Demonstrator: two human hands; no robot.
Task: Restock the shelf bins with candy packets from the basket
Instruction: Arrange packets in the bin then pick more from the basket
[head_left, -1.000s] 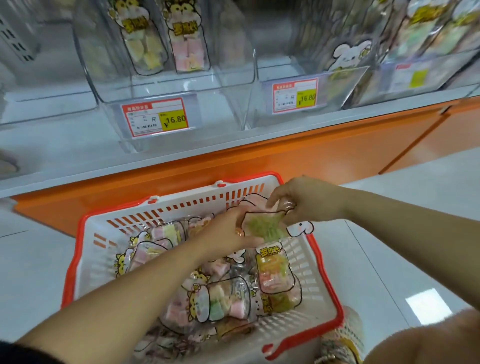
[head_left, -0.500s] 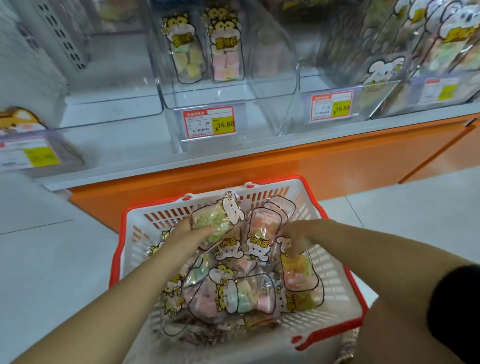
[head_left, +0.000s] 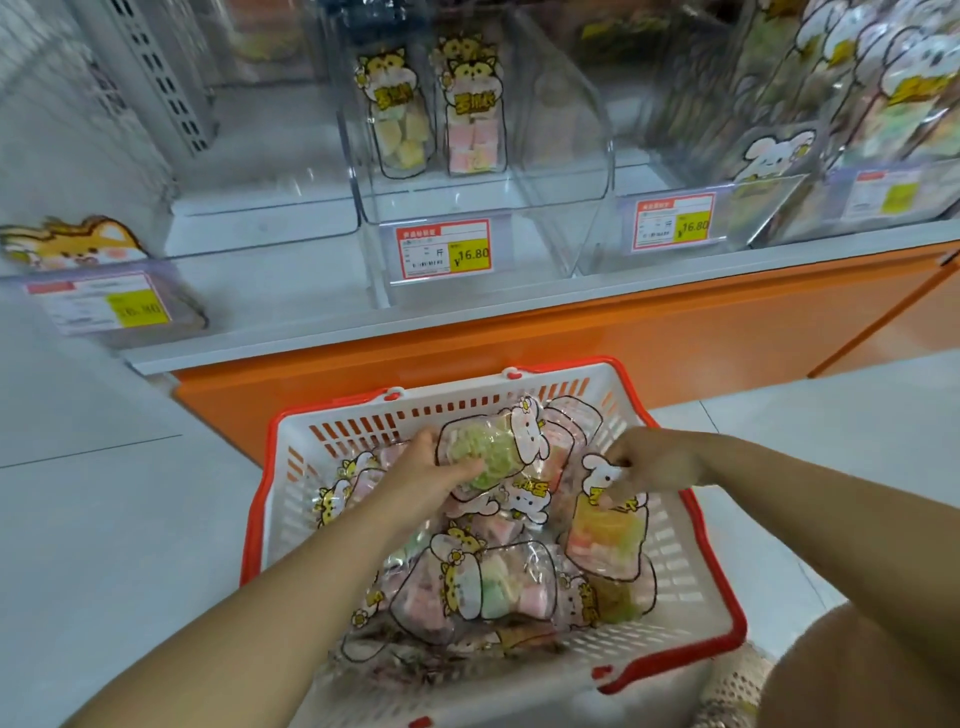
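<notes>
Left hand: the left hand grips a green packet, fingers curled round its near side. It holds the packet just above the heap, with the rabbit-printed end pointing toward the right hand.
Right hand: the right hand reaches down with bent fingers and pinches the printed top of a yellow-orange packet. This packet lies against the basket wall directly under that hand.
Between the hands: clear rabbit-print packets with pink sweets overlap one another.
Nearer the person than both hands: a pink-and-green packet lies crosswise on the heap, with more packets beneath it.
Around the hands: the white basket, with slotted walls and a red rim, encloses both hands and the heap. It sits on the pale tiled floor.
Just beyond the basket: the orange shelf base runs under a white ledge.
Ahead of the left hand: a clear shelf bin holds two packets standing upright at its back, side by side. One is a yellow packet, the other a pink packet. A price tag on the bin front reads 16.80.
Ahead of the right hand: a second price tag also reads 16.80.
Farther right: the bins are crowded with rabbit-print packets.
Far left of the left hand: a cat-print packet stands behind a blurred tag.
</notes>
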